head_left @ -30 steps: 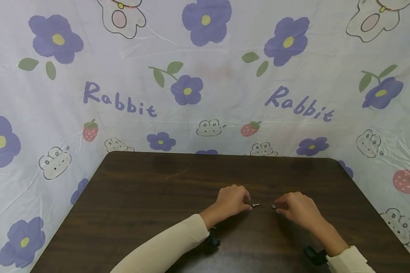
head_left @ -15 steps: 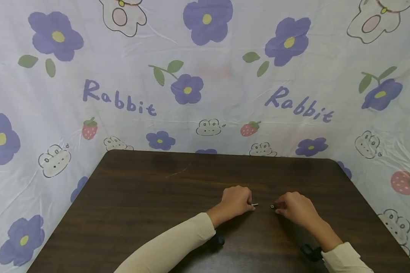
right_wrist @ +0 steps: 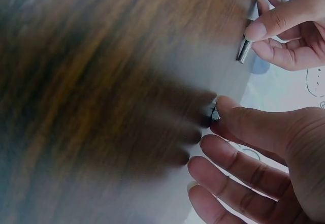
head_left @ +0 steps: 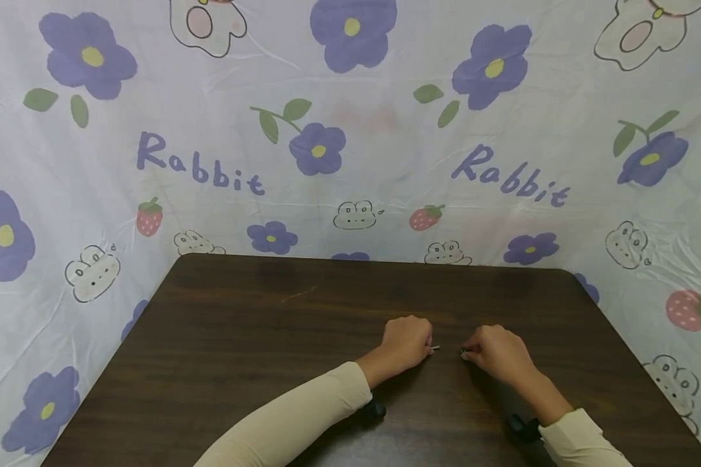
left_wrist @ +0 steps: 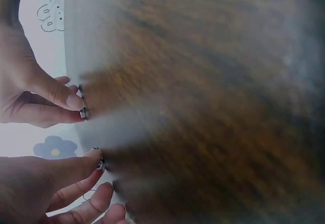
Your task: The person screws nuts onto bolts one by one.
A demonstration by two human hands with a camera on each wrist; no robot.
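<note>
A small metal screw (head_left: 435, 347) sticks out from the fingertips of the left hand (head_left: 405, 340), its free end pointing toward the right hand (head_left: 496, 353); the right wrist view shows thread along its shaft. The left hand pinches it between thumb and forefinger, nearly closed, with the other fingers bent behind. Facing it, a small metal nut (head_left: 463, 351) sits at the fingertips of the right hand, gripped between thumb and forefinger, while the remaining fingers are loosely bent and spread apart. Screw and nut are near each other but apart, with a gap between them. Both are over the right-hand half of a dark brown, wood-grained worktop (head_left: 239, 337); whether any fingertip touches it I cannot tell. A cream sleeve (head_left: 292, 415) covers the left forearm and another sleeve (head_left: 581, 434) the right, and a black device (head_left: 522, 428) shows under the right wrist. A thin pale scratch (head_left: 302, 295) marks the worktop farther back. Behind hangs a white cloth (head_left: 385, 155) printed with purple flowers, strawberries, rabbits and the word "Rabbit".
</note>
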